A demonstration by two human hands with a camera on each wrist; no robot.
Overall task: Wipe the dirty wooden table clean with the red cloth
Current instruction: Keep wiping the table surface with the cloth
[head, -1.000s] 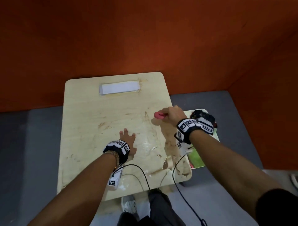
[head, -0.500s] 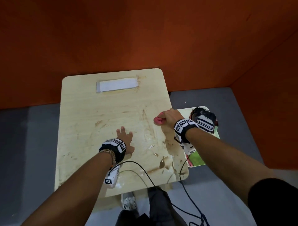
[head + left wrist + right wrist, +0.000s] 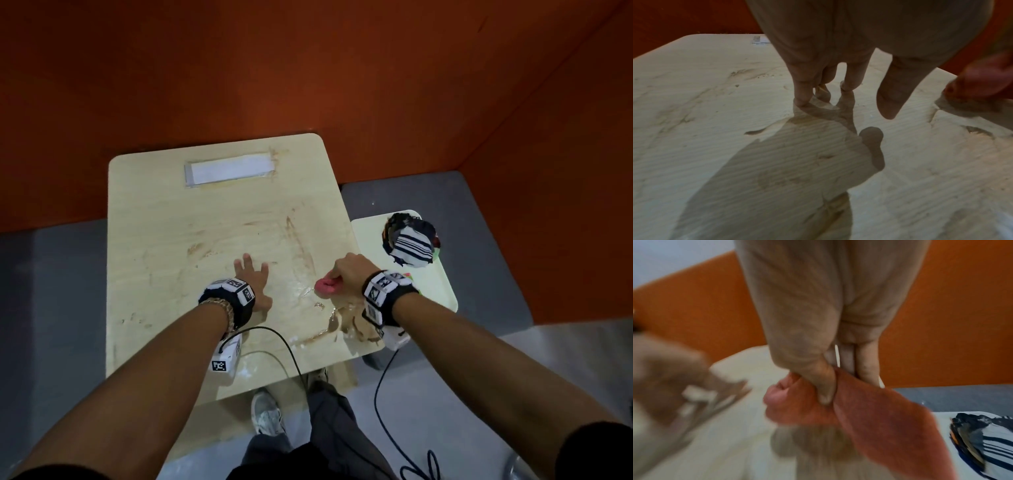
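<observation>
Orange walls frame the smeared wooden table [image 3: 212, 219] at frame centre, where our left hand [image 3: 251, 279] presses flat, fingers spread, and our right hand [image 3: 349, 272] clutches the bunched red cloth [image 3: 327, 286]. We risk dragging the brown puddle [image 3: 352, 322] off the lower-right edge.

Both wrists wear black bands [image 3: 390, 291] with 3 white tags (cabled) each.

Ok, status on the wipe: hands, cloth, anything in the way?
Left hand flat on the wooden table, fingers spread. Right hand grips the red cloth, bunched, on the surface. Brown smear near the front right edge. Path clear.
</observation>
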